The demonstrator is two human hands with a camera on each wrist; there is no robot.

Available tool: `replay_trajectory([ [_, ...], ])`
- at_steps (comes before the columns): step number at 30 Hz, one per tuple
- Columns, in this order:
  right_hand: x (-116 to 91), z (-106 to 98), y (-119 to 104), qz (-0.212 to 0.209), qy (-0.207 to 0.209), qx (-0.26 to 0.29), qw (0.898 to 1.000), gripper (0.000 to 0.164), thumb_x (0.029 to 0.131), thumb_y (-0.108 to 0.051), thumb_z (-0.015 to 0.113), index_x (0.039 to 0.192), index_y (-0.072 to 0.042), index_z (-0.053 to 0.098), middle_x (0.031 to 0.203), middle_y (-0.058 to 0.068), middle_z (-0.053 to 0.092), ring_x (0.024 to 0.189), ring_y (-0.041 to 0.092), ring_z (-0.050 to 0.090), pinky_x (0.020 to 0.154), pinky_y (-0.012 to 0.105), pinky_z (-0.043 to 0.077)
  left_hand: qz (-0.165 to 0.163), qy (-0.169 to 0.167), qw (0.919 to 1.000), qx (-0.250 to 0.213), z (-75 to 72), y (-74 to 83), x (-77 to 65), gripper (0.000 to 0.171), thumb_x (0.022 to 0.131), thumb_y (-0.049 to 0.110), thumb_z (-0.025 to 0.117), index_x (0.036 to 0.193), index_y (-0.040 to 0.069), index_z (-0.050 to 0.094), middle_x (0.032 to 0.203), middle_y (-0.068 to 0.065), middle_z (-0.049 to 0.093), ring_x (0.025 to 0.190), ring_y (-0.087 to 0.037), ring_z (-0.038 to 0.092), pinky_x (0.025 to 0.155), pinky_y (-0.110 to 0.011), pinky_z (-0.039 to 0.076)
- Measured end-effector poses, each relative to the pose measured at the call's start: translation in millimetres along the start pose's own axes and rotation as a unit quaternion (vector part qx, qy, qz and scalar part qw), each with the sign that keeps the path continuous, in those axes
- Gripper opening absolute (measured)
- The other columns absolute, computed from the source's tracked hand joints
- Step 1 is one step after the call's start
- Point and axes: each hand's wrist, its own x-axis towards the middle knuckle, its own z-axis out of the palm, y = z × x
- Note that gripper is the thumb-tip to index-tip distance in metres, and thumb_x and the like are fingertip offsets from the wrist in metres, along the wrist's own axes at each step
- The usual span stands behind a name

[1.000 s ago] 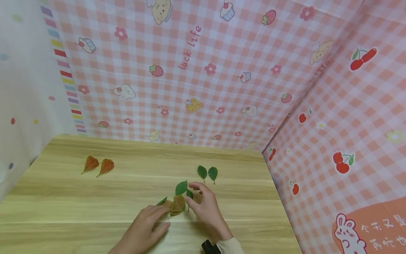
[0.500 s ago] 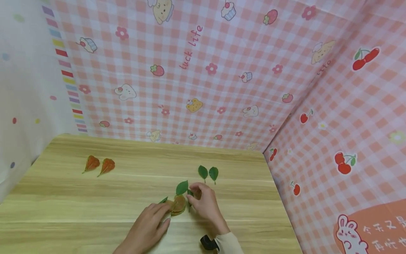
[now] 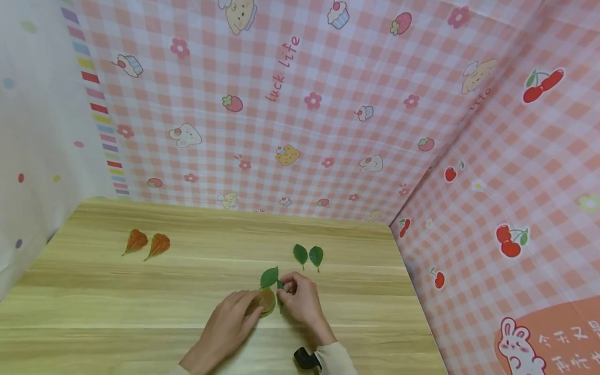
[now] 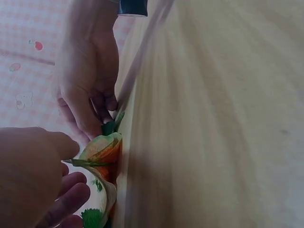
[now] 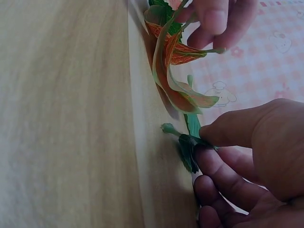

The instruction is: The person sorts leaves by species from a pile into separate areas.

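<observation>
A cluster of orange-brown leaves (image 3: 267, 300) lies at the front middle of the wooden table, one green leaf (image 3: 269, 277) sticking out above it. Curled and brown-veined, the orange leaves (image 5: 166, 71) have pale green stems. My left hand (image 3: 229, 323) holds the cluster's left edge between thumb and fingers, covering part of it; in the left wrist view an orange leaf stem (image 4: 83, 162) comes up to those fingertips. Just right of the cluster, my right hand (image 3: 302, 302) pinches a dark green leaf (image 5: 187, 147) between thumb and forefinger, with its short stem pointing out.
Two green leaves (image 3: 300, 253) lie side by side beyond my right hand. Two orange-red leaves (image 3: 136, 240) lie at the back left of the table (image 3: 211, 245). Walls hung with pink checked cloth (image 3: 262, 125) stand behind and to the right.
My left hand has shifted right, its thumb and fingers now drawn in at the cluster and hiding its left side. My right thumb and fingers have closed on the green leaf.
</observation>
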Motion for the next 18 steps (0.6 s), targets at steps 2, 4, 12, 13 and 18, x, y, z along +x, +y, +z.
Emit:
replay_trajectory([
  [2,0.1,0.3,0.4,0.002,0.002,0.001,1.000,0.016,0.095,-0.004,0.085,0.111,-0.003,0.080,0.086,0.002,0.078,0.079,0.000,0.062,0.077,0.020,0.055,-0.009,-0.007,0.9999,-0.002,1.3,0.5,3.6,0.029,0.093,0.017,0.094,0.118,0.006,0.082,0.103,-0.002,0.083,0.095,-0.017,0.078,0.082,-0.034,0.066],
  [4,0.2,0.3,0.7,0.005,0.003,0.003,1.000,0.016,0.096,-0.004,0.085,0.110,-0.003,0.081,0.086,0.002,0.078,0.079,0.000,0.063,0.077,0.020,0.055,-0.016,-0.010,0.9998,-0.004,2.3,1.3,6.8,0.027,0.093,0.016,0.094,0.115,0.008,0.083,0.100,0.000,0.082,0.091,-0.014,0.077,0.079,-0.030,0.064],
  [12,0.7,-1.0,0.8,0.010,0.004,0.011,1.000,0.015,0.094,-0.002,0.084,0.109,-0.003,0.081,0.085,0.002,0.078,0.077,0.000,0.062,0.075,0.019,0.054,-0.014,-0.004,0.9997,-0.021,5.4,4.6,13.4,0.014,0.089,0.005,0.093,0.094,0.013,0.083,0.086,0.003,0.080,0.078,-0.008,0.072,0.070,-0.023,0.058],
  [13,0.8,-1.2,0.8,0.010,0.005,0.012,1.000,0.015,0.094,-0.002,0.084,0.108,-0.003,0.080,0.084,0.002,0.078,0.076,-0.001,0.062,0.075,0.019,0.054,-0.010,-0.001,0.9997,-0.022,5.5,4.8,13.7,0.014,0.088,0.004,0.093,0.092,0.014,0.083,0.085,0.003,0.080,0.077,-0.007,0.072,0.070,-0.022,0.058],
  [18,1.1,-1.2,1.6,0.012,0.005,0.012,1.000,0.013,0.094,-0.002,0.084,0.107,-0.003,0.081,0.084,0.003,0.079,0.076,-0.001,0.062,0.075,0.019,0.054,-0.001,0.008,0.9997,-0.023,2.8,7.2,14.8,0.013,0.088,0.005,0.093,0.091,0.014,0.085,0.086,0.003,0.081,0.078,-0.009,0.074,0.071,-0.023,0.059],
])
